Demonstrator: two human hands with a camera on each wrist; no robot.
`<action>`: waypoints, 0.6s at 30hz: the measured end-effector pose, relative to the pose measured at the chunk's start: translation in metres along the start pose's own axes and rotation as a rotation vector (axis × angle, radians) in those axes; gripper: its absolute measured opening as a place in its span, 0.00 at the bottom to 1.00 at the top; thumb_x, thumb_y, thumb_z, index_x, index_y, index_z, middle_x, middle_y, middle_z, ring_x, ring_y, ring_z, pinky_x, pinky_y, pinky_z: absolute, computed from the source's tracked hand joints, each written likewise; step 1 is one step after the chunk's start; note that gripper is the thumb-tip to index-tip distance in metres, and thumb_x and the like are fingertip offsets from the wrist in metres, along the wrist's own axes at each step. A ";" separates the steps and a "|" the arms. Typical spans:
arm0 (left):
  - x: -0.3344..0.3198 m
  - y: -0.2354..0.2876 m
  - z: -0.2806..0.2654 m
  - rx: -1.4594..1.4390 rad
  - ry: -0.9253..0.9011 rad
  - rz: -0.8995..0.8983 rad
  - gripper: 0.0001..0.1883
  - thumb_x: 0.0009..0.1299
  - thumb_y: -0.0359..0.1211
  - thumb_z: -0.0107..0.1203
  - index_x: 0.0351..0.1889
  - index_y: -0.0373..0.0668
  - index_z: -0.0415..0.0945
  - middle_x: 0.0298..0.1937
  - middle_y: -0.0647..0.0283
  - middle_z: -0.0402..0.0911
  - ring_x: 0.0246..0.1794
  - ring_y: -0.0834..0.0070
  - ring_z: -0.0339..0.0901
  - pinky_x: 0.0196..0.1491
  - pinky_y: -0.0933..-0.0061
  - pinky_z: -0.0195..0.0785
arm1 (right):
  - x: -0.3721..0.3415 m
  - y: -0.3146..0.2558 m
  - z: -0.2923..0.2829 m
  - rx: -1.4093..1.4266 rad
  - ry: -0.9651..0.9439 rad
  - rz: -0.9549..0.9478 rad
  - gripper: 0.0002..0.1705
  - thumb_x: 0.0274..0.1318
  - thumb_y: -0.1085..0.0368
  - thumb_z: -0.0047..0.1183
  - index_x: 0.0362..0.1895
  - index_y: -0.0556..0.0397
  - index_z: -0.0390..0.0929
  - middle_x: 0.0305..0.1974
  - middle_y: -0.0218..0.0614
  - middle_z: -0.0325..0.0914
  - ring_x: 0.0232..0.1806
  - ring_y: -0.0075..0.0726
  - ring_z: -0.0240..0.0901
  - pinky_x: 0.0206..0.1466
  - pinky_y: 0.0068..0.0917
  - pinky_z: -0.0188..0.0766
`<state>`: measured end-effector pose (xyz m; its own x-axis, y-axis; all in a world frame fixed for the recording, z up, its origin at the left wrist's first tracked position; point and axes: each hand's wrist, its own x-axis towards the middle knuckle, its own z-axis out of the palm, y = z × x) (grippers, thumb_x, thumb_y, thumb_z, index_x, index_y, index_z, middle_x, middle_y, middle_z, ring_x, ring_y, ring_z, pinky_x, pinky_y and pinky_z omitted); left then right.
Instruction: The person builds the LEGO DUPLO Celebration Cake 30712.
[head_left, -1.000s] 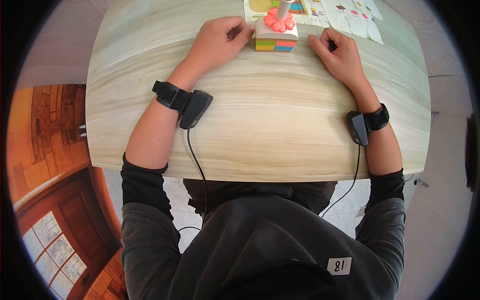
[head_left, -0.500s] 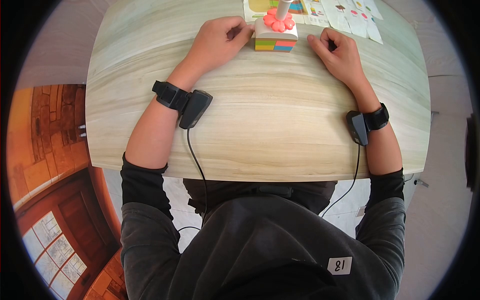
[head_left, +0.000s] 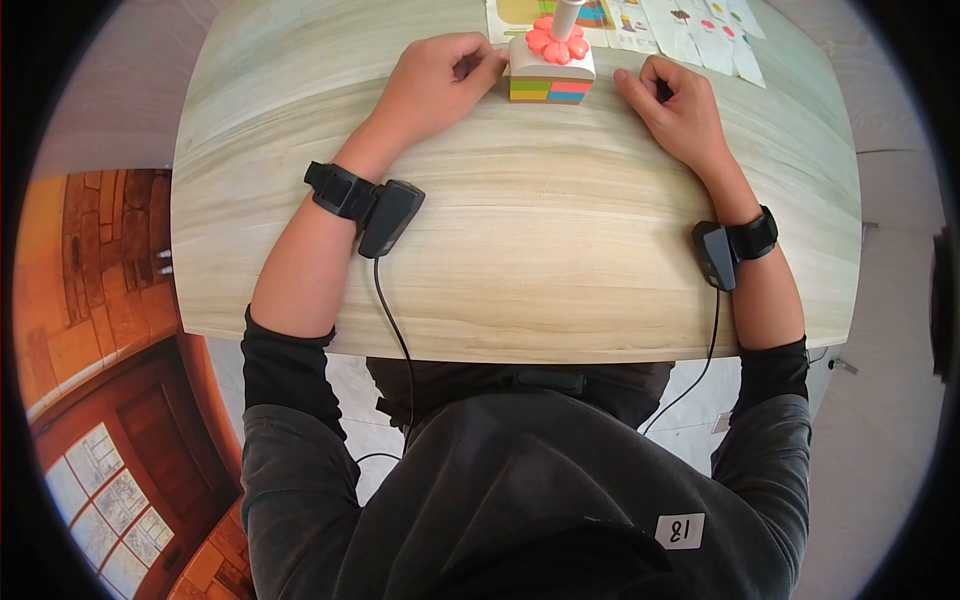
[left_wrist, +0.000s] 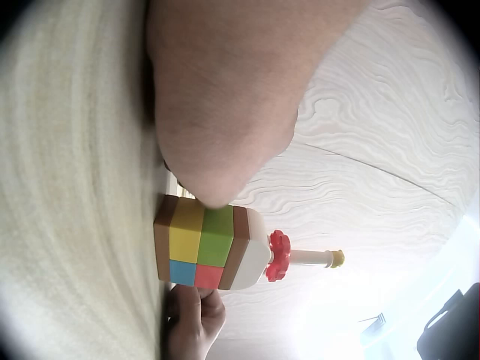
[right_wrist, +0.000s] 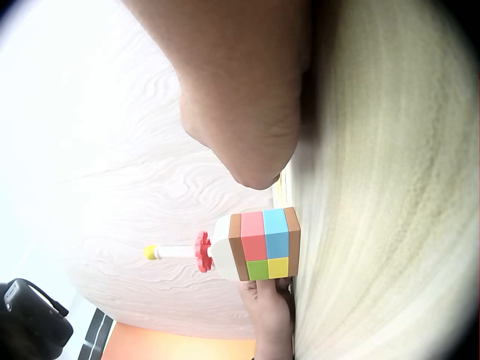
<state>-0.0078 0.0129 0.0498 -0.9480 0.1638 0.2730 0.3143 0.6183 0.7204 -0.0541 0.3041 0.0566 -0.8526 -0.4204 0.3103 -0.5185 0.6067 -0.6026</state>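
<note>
A small toy block cake (head_left: 545, 91) stands upright on the table near its far side. It has brown layers, green, yellow, pink and blue blocks between them, and a white curved top. Above that sit a red-pink flower (head_left: 572, 47) and a white candle stick (head_left: 567, 17), whose yellow tip (left_wrist: 338, 259) shows in the wrist views. My left hand (head_left: 440, 85) rests on the table, loosely curled, with fingertips right beside the cake's left side. To the right of the cake, a small gap away, lies my right hand (head_left: 682, 112), also loosely curled. Neither hand holds anything.
Behind the cake, picture sheets (head_left: 678, 35) lie on the wood-grain table (head_left: 540, 230). A black camera (head_left: 392, 218) is strapped to the left wrist and another (head_left: 714, 257) to the right, each trailing a cable. The table's near edge runs just before the person's body.
</note>
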 end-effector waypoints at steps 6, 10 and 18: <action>0.000 -0.001 0.001 -0.004 0.004 0.003 0.12 0.77 0.36 0.57 0.37 0.35 0.79 0.22 0.68 0.73 0.22 0.83 0.63 0.28 0.76 0.58 | 0.000 -0.001 -0.001 -0.006 0.001 -0.009 0.25 0.63 0.52 0.62 0.23 0.58 0.71 0.15 0.32 0.64 0.20 0.27 0.56 0.25 0.29 0.59; 0.000 -0.002 0.001 0.002 0.006 0.007 0.12 0.77 0.35 0.57 0.37 0.35 0.79 0.22 0.68 0.73 0.22 0.83 0.63 0.28 0.76 0.59 | 0.000 0.000 -0.001 -0.018 0.000 -0.009 0.25 0.63 0.52 0.62 0.23 0.57 0.71 0.16 0.32 0.64 0.20 0.27 0.57 0.26 0.29 0.59; 0.000 -0.002 0.000 0.012 0.006 0.008 0.12 0.76 0.36 0.57 0.37 0.35 0.79 0.22 0.68 0.74 0.23 0.83 0.63 0.29 0.76 0.59 | 0.000 0.000 -0.001 -0.014 0.005 -0.018 0.25 0.63 0.52 0.62 0.23 0.58 0.71 0.16 0.32 0.64 0.20 0.28 0.56 0.25 0.29 0.59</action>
<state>-0.0084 0.0123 0.0484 -0.9452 0.1640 0.2823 0.3208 0.6264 0.7105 -0.0538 0.3044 0.0571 -0.8435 -0.4279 0.3246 -0.5344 0.6084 -0.5868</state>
